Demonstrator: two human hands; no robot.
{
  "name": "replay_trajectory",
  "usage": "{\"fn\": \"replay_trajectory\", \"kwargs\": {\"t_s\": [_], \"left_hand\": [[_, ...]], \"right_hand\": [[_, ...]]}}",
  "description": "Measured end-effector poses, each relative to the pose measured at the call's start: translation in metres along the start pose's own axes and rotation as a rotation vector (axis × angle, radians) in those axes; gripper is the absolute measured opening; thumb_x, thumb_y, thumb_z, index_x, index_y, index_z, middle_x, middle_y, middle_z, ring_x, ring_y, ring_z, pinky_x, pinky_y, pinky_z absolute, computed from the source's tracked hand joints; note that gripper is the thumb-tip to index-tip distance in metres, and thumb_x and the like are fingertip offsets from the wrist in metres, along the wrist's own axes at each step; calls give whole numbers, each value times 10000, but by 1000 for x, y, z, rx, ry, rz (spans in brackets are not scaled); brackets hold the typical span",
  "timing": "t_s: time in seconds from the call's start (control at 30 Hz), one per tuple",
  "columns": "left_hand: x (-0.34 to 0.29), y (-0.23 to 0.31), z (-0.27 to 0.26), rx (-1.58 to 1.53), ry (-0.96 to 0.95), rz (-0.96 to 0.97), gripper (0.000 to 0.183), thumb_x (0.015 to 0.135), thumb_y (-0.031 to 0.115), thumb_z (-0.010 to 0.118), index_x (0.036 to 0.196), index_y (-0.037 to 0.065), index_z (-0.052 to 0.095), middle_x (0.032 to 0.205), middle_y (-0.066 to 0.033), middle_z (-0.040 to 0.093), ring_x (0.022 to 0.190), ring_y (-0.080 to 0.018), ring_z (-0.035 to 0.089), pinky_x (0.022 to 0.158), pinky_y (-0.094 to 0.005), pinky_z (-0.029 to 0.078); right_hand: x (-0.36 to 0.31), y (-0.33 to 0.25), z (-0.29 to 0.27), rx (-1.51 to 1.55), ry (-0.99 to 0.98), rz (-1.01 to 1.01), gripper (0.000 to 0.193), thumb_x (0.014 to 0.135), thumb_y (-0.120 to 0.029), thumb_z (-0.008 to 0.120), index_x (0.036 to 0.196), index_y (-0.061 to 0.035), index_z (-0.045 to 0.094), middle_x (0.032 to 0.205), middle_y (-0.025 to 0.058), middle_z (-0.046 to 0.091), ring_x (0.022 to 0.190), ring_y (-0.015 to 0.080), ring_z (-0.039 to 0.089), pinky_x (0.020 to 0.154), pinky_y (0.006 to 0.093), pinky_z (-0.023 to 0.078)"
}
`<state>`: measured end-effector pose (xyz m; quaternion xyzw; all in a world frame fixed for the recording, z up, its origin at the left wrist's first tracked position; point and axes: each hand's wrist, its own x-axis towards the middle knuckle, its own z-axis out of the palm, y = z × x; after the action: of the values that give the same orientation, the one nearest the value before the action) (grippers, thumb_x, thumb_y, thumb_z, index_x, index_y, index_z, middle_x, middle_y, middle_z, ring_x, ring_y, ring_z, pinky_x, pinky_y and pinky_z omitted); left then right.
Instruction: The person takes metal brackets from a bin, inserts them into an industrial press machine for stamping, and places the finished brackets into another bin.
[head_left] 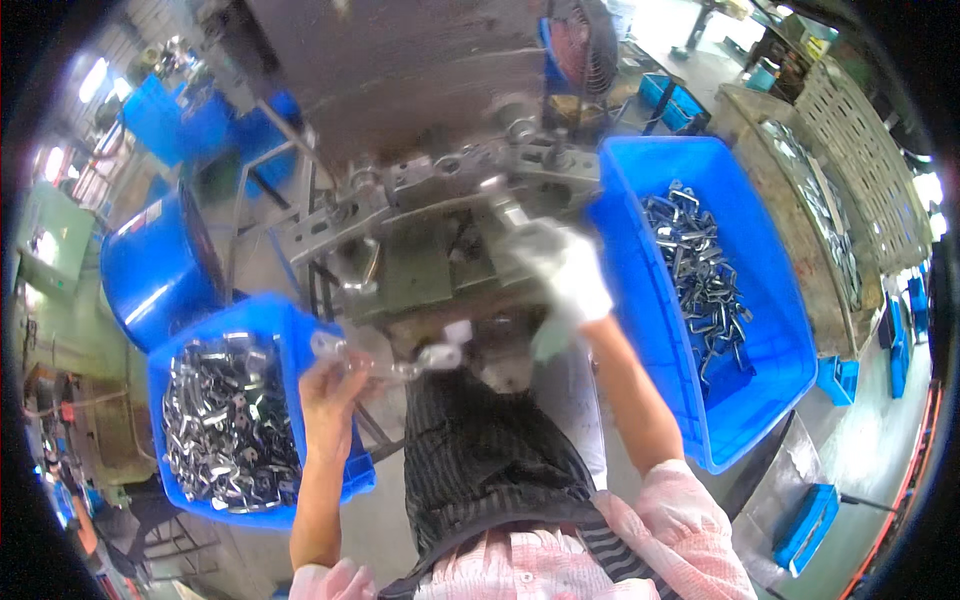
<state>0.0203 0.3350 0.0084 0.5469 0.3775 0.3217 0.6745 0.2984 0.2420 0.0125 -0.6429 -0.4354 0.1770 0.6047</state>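
My left hand (pixel 335 385) is beside the near left side of the metal press. Its fingers are closed, with a blurred shiny metal bracket (pixel 440 356) reaching out from them to the right. My right hand (pixel 565 268), in a white glove, reaches over the press bed (pixel 425 285). It is closed round a shiny metal piece (pixel 505 203) that points to the fixture bar (pixel 400 180); motion blur hides the exact shape. Another bent metal piece (pixel 370 265) shows on the left part of the press.
On the left a blue bin (pixel 285 340) is heaped with small metal brackets (pixel 230 425). A larger blue bin (pixel 755 300) on the right holds bent metal parts (pixel 700 270). A blue drum (pixel 160 265) stands behind the left bin, and a fan (pixel 585 45) at the far right.
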Motion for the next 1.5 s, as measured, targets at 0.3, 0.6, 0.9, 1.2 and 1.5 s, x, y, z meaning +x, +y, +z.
{"fn": "replay_trajectory", "kwargs": {"t_s": [0.3, 0.6, 0.9, 1.2, 1.5], "left_hand": [[12, 10, 16, -62, -54, 127, 197, 796, 40, 611, 981, -14, 567, 976, -131, 608, 755, -200, 630, 662, -278, 528], [12, 8, 30, -183, -69, 28, 197, 800, 18, 590, 985, -38, 553, 946, -142, 612, 744, -198, 629, 680, -297, 526], [0, 23, 36, 398, -322, 419, 373, 826, 119, 549, 1174, -10, 520, 1168, -160, 550, 1097, -257, 524, 929, -327, 396], [29, 12, -153, 1223, 353, 299, 269, 764, 27, 595, 1032, 49, 607, 930, -99, 603, 824, -222, 597, 679, -296, 472], [38, -91, -282, 2021, 180, 106, 344, 663, -47, 560, 1005, -7, 564, 997, -176, 555, 933, -333, 551, 705, -412, 496]], "right_hand": [[-33, -12, -95, -723, 298, -3, 375, 722, -100, 684, 1084, -65, 592, 981, 133, 641, 859, 213, 627, 753, 295, 489], [-61, -16, 45, 55, -470, 204, 617, 725, -187, 703, 1270, -70, 439, 810, 112, 652, 705, 173, 629, 685, 290, 488], [-45, -33, 70, 201, -198, 155, 328, 767, -194, 659, 1053, -50, 589, 884, 150, 624, 802, 226, 627, 710, 311, 477], [29, 17, 49, 439, 53, 292, 154, 837, -96, 597, 926, 28, 615, 843, 80, 661, 643, 114, 618, 578, 227, 488], [34, 35, 67, 545, 153, 287, 132, 825, -36, 599, 925, 48, 612, 835, 92, 649, 618, 141, 618, 575, 237, 503]]}}
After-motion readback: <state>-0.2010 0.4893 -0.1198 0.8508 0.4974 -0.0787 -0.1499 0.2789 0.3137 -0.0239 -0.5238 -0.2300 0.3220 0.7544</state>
